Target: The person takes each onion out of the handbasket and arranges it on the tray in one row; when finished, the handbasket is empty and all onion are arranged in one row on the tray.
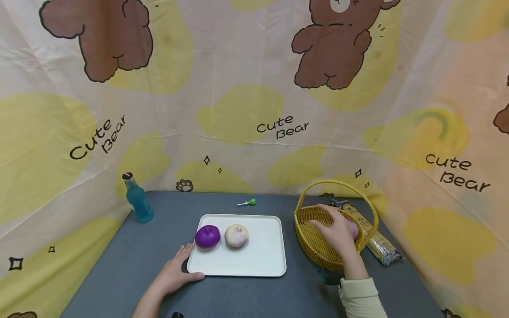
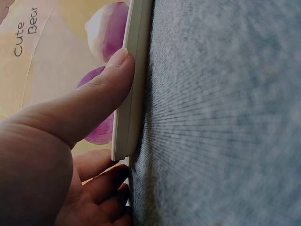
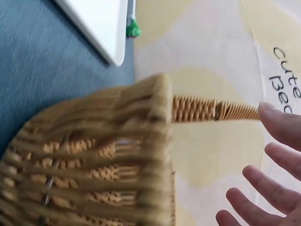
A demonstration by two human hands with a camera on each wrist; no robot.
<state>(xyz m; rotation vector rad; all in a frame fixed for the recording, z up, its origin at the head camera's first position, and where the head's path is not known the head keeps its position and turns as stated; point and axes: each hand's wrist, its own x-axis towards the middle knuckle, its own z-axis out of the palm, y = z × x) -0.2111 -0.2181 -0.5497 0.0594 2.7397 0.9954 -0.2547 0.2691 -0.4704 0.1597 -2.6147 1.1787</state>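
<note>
My left hand holds the near left corner of a white tray, thumb along the front rim and fingers at the left side. On the tray sit a purple onion and, to its right, a whitish garlic bulb with a purple tinge. Over the yellow wicker basket is my right hand, thumb and fingers spread with nothing between them. Inside the basket, partly hidden behind that hand, lies a pinkish-purple round thing. The right wrist view shows the spread fingers beside the basket's handle.
A bottle of blue liquid stands at the back left. Behind the tray lies a green lollipop. A long shiny packet rests right of the basket; a dark green thing shows under the right wrist. A printed cloth hangs behind.
</note>
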